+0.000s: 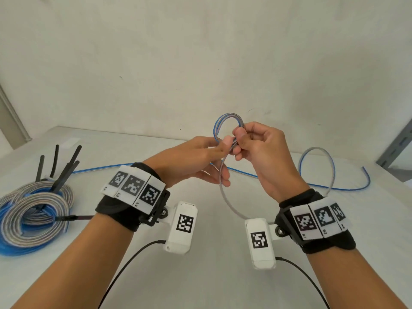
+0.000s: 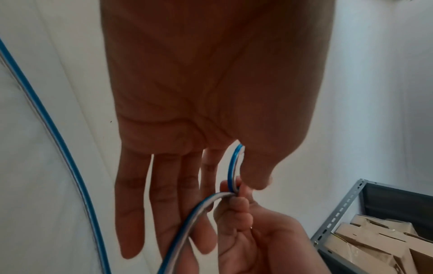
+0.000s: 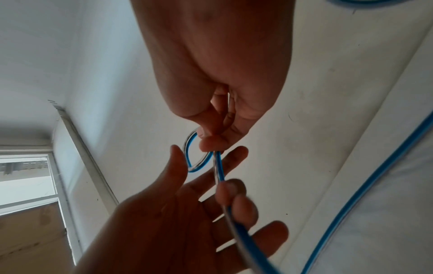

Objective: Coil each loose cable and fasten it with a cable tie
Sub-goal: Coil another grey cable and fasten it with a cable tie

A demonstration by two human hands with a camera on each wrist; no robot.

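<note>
Both hands are raised above the white table [image 1: 200,253]. A small coil of blue-and-grey cable [image 1: 229,114] stands between them. My right hand [image 1: 239,141] pinches the coil where its turns cross, thumb on top. My left hand [image 1: 223,150] is beside it with straight fingers. In the left wrist view the coil [image 2: 235,166] passes between the left thumb and index finger. In the right wrist view the coil [image 3: 188,159] sits apart from them in that gap. The loose tail [image 1: 220,188] hangs from the hands, loops on the table at the right [image 1: 332,166] and trails away left.
A pile of coiled cables [image 1: 38,208] fastened with upright black cable ties [image 1: 55,161] lies at the table's left. One black tie [image 1: 73,217] lies beside it. A grey metal shelf [image 1: 396,143] holding cardboard boxes [image 2: 374,241] stands at the right, and a wall rises behind.
</note>
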